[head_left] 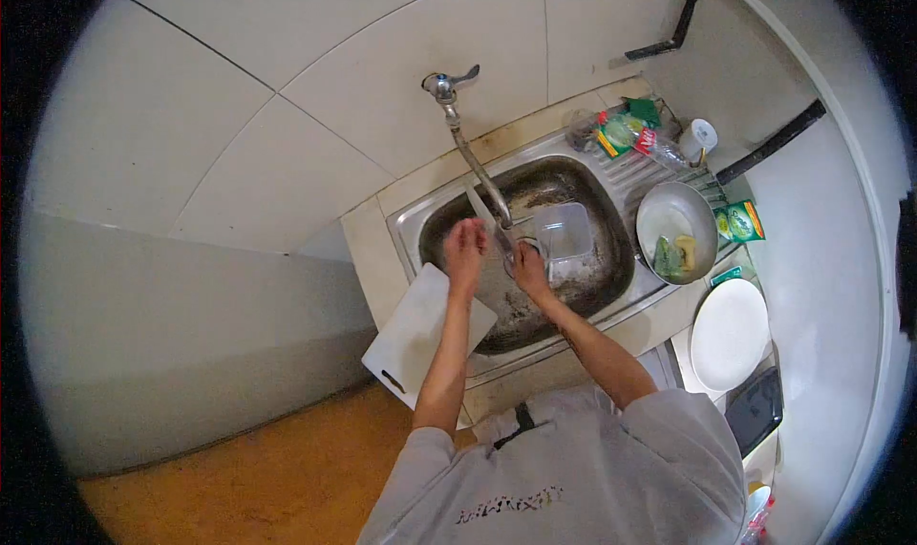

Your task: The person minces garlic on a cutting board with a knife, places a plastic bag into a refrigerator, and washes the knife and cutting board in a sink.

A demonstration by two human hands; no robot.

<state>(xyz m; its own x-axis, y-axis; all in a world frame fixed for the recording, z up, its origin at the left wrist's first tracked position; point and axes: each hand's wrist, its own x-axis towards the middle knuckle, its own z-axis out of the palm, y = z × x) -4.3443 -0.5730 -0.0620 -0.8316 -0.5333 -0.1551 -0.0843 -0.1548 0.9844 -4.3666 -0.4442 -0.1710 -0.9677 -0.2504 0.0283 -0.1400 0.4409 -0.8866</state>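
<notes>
My right hand is closed around the handle end of a knife, over the sink. The blade points up and left, past the end of the faucet. Beside the blade, my left hand has its fingers loosely bent and partly apart. Whether it touches the blade is unclear. A clear plastic container sits in the basin just right of my hands. A white cutting board with a handle slot leans over the sink's left front edge, beneath my left forearm.
On the drainboard at right are a pan with a sponge-like green piece and a yellowish piece in it, a plastic bottle and a white cup. Nearer me are a white plate and a dark tray. Walls stand behind and right.
</notes>
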